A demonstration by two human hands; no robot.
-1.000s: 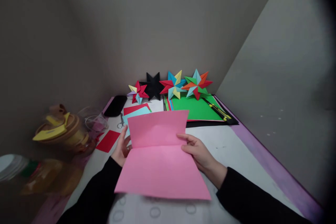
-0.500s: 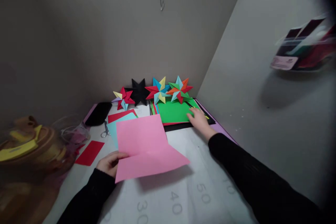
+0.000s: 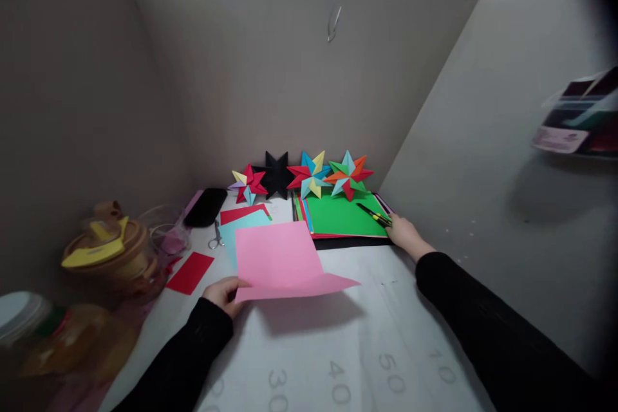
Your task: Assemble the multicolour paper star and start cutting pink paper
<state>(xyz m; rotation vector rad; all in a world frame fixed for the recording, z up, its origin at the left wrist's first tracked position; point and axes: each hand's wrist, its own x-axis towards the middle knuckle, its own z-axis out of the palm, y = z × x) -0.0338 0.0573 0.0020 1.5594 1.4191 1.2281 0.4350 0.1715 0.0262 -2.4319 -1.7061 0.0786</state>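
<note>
My left hand (image 3: 222, 293) pinches the near left corner of a creased pink sheet (image 3: 280, 261), which it holds lifted a little off the white cutting mat (image 3: 338, 347). My right hand (image 3: 404, 233) is stretched out to the right edge of the coloured paper stack topped by a green sheet (image 3: 340, 215). Its fingers meet the near end of a black and yellow cutter (image 3: 373, 213) lying on that stack. The back of the hand hides whether the fingers grip it.
Folded paper stars (image 3: 313, 174) lean against the grey back partition. Left of the pink sheet lie light blue and red sheets (image 3: 241, 219), scissors (image 3: 215, 241), a red scrap (image 3: 190, 272), a black pouch (image 3: 207, 206) and a jar with a yellow lid (image 3: 109, 251). A grey wall closes the right side.
My right hand let go of the pink sheet and reached to the green stack, then slid to its right edge by the cutter. My left hand alone holds the sheet, now lower and flatter.
</note>
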